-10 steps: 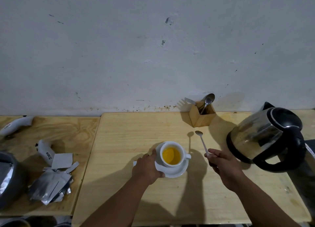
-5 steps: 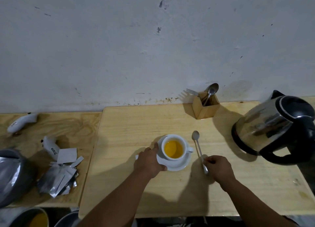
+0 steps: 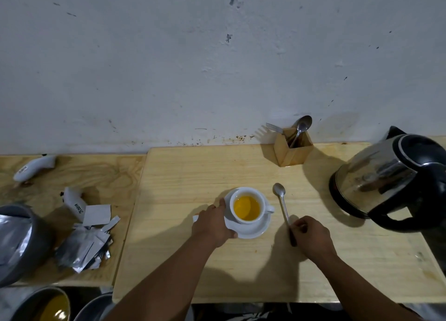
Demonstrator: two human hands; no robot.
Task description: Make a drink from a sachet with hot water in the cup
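A white cup full of orange-yellow drink stands on a white saucer in the middle of the wooden table. My left hand grips the saucer's left rim. A metal spoon lies flat on the table just right of the cup, bowl pointing away from me. My right hand is closed on the spoon's handle end, resting on the table. A corner of white paper peeks out from under my left hand.
A steel and black kettle stands at the right. A wooden holder with a fork and spoons sits by the wall. On the left table lie torn silver sachets, two white devices, and grey pots.
My right hand brought the spoon down from the air to lie flat on the table beside the cup. My left hand stayed on the saucer. The camera tilted downward.
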